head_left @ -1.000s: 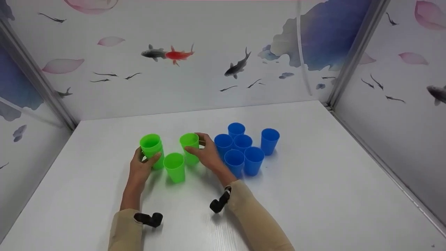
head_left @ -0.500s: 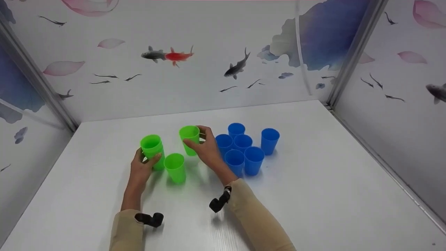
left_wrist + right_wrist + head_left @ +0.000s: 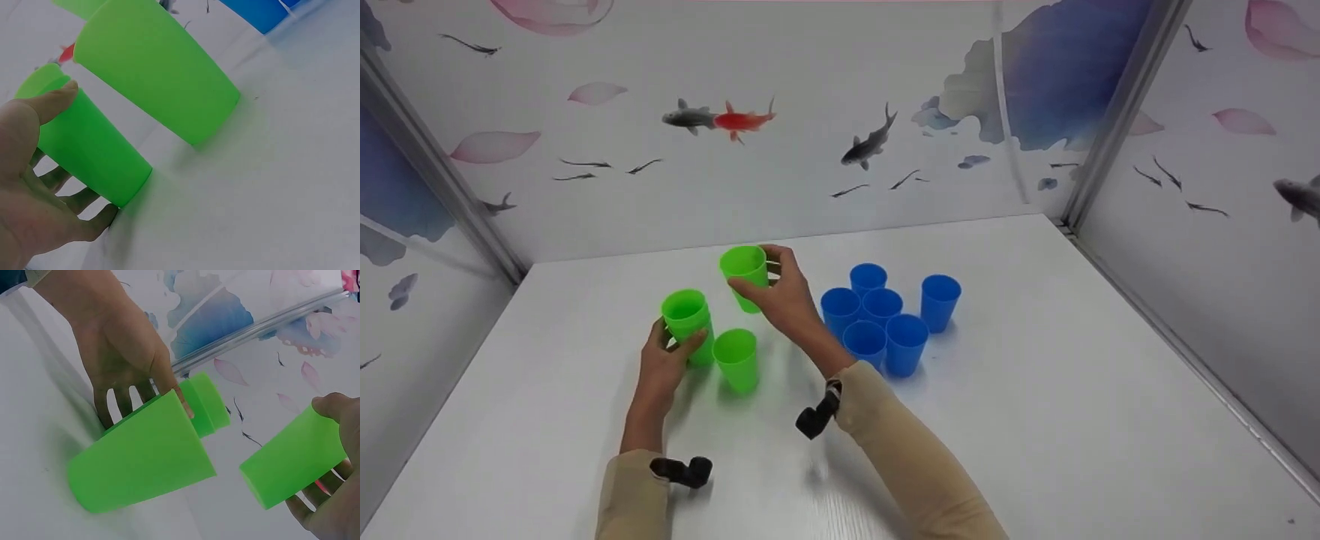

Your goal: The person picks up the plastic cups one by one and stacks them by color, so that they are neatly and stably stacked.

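Note:
My right hand (image 3: 765, 277) grips a single green cup (image 3: 742, 266) near its rim and holds it in the air above the white table (image 3: 1035, 390). In the right wrist view the held green cup (image 3: 292, 458) hangs clear of the surface. My left hand (image 3: 675, 341) is wrapped round a stack of green cups (image 3: 685, 307) standing on the table; the stack (image 3: 84, 140) shows thumb in front and fingers behind. Another green cup (image 3: 735, 358) stands alone just right of the stack.
Several blue cups (image 3: 877, 315) stand close together to the right of the green ones. Printed fish panels wall in the table at the back and both sides. Small black cameras sit on both beige sleeves.
My right hand has lifted its green cup off the table and carried it up and left, toward the stack. The left hand and its stack have stayed put.

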Motion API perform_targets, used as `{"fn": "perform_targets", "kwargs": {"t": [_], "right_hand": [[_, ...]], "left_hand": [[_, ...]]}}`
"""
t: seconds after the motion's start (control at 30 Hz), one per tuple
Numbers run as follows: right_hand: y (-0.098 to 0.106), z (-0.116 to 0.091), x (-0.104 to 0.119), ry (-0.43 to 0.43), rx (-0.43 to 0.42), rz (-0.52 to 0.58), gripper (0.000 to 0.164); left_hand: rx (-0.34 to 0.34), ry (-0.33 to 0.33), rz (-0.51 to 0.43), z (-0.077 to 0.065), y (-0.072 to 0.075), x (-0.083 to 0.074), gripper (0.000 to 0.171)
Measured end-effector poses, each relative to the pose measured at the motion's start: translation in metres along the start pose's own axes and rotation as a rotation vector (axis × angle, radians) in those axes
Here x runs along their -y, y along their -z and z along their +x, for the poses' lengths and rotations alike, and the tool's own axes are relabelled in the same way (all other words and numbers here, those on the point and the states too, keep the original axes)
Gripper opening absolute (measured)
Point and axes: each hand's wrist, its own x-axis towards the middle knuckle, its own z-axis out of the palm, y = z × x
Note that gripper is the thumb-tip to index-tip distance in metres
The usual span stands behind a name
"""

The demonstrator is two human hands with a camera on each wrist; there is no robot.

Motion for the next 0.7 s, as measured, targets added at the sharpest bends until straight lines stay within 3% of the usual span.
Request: {"fn": "perform_targets", "kwargs": {"t": [0.4, 0.7], "right_hand": [[-0.021, 0.014, 0.026, 0.100, 0.078, 0.027, 0.066], [-0.038, 0.018, 0.023, 0.095, 0.129, 0.015, 0.065]], "left_hand": [[0.001, -0.003, 0.010, 0.002, 0.002, 0.001, 0.095], [0.010, 0.012, 0.020, 0.003, 0.002, 0.001, 0.098]]}}
